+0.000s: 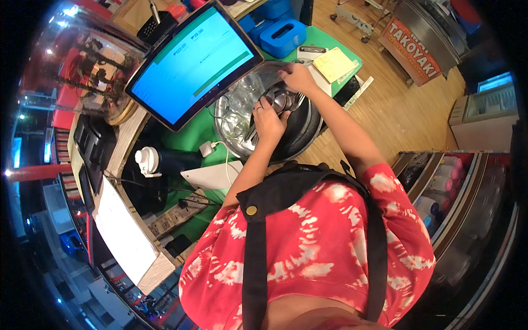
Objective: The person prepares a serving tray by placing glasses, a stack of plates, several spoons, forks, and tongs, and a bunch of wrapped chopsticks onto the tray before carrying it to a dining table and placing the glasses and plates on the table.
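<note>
My left hand [268, 122] is closed around a bundle of metal spoons and forks [282, 99], their bowls and tines pointing up and to the right. Just beyond the bundle, my right hand [298, 78] has its fingers curled together in a pinch; what lies between them, if anything, is hidden. Both hands are over a round metal tray [224, 137]. Several clear drinking glasses [237, 104] stand on the left of this tray. A dark round pan or tray [300, 135] lies under the cutlery on the right side.
A tilted tablet screen [195, 60] rises left of the tray. Beyond are a blue container [282, 37], a clipboard [312, 49] and yellow paper [334, 65]. A white-lidded bottle [147, 161] and a white device with a cable [212, 174] are nearer left. Shelves [440, 187] stand at right.
</note>
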`<state>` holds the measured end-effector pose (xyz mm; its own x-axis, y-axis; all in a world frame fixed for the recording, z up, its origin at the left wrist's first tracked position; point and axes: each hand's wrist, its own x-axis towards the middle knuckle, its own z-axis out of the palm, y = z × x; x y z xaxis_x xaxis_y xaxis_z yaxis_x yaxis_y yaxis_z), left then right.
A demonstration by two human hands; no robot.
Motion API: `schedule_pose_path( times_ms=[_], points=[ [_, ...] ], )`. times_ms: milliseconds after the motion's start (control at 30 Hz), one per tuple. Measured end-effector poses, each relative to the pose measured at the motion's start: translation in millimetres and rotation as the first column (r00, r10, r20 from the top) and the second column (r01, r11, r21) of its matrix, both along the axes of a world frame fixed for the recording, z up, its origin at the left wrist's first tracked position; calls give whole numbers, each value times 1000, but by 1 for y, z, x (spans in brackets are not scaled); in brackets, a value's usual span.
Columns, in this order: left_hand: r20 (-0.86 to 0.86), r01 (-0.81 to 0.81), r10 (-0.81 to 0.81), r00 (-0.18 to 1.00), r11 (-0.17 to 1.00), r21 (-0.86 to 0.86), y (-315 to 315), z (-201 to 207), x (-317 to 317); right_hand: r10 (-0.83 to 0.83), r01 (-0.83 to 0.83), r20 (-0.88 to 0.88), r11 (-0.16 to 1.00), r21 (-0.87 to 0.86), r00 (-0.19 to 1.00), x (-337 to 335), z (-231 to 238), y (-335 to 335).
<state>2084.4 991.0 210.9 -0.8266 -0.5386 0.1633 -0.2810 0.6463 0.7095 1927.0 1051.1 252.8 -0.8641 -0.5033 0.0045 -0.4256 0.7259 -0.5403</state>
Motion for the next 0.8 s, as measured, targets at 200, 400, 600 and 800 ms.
schedule_pose_path(
  times_ms=[200,400,600,800],
  points=[
    [-4,68,-68,998,998,-18,19,33,-30,-347,228,-70,741,-631,935,25,80,84],
    [-146,280,-314,938,935,-217,151,115,-67,-727,403,-122,503,-765,676,110,132,278],
    [-581,231,-429,692,894,-384,329,209,37,-767,313,-271,518,-796,582,279,221,477],
    [-499,511,-640,584,768,-387,375,192,103,-767,432,-564,640,-636,306,404,234,536]
  ],
)
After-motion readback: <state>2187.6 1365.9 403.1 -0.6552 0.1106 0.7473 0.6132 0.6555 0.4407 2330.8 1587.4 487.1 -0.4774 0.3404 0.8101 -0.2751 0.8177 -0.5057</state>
